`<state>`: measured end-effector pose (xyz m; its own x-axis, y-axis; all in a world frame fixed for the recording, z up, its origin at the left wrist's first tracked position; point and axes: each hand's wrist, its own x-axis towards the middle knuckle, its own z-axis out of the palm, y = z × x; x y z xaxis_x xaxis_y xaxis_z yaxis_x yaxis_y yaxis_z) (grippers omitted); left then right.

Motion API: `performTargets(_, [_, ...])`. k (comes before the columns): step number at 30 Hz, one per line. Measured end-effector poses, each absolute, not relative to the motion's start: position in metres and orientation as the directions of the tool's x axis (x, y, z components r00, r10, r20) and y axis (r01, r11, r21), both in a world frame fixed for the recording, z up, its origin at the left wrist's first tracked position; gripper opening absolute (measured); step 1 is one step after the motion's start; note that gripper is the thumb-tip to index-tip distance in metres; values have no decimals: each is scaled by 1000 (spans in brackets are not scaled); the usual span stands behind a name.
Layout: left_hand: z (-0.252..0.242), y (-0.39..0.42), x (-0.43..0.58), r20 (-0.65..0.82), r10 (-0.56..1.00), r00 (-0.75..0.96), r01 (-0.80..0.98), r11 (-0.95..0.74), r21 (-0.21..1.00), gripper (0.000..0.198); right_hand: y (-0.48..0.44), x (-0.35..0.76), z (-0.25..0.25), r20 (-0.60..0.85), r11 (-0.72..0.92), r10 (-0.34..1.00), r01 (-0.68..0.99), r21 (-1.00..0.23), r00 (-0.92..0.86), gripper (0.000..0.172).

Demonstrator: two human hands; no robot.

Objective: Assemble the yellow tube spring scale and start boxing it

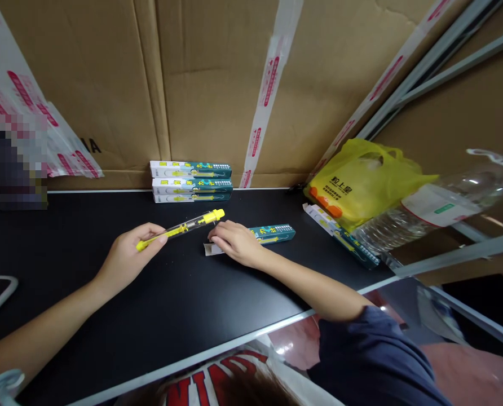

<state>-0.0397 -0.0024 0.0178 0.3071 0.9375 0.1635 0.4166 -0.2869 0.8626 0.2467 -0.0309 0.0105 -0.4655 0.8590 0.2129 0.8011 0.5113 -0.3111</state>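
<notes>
My left hand (pixel 133 248) is closed around the lower end of a spring scale (pixel 188 226), a clear tube with a yellow scale inside and yellow ends. The tube tilts up to the right above the table. My right hand (pixel 237 242) lies curled over a slim green-and-white box (pixel 277 233) on the black table, near the tube's raised end. The box's white end flap (pixel 212 249) stands open at the left. My right fingertips are partly hidden, and the hand covers the middle of the box.
Several matching boxes (pixel 192 189) are stacked against the cardboard wall (pixel 209 84). At the right, another box (pixel 340 237) lies beside a yellow plastic bag (pixel 363 180) and a large clear bottle (pixel 429 206). A metal edge (pixel 192 363) borders the table (pixel 158 321).
</notes>
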Motion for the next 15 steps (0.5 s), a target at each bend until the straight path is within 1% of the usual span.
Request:
performTargets(3, [18,-4,-39,161,936,313,418,-289,861,36,-33,242,7,248,429,900,830,-356,-359,17])
performTargets(6, [20,-5,-38,162,933,320,416,-292,861,37,-36,240,7,263,406,908,837,-366,-325,10])
performTargets(11, [22,-5,-36,165,931,326,425,-300,854,36,-39,243,12,210,436,900,822,-368,-383,20])
performTargets(15, [23,-4,-36,163,929,332,436,-305,847,36,-38,249,16,184,501,865,776,-384,-467,28])
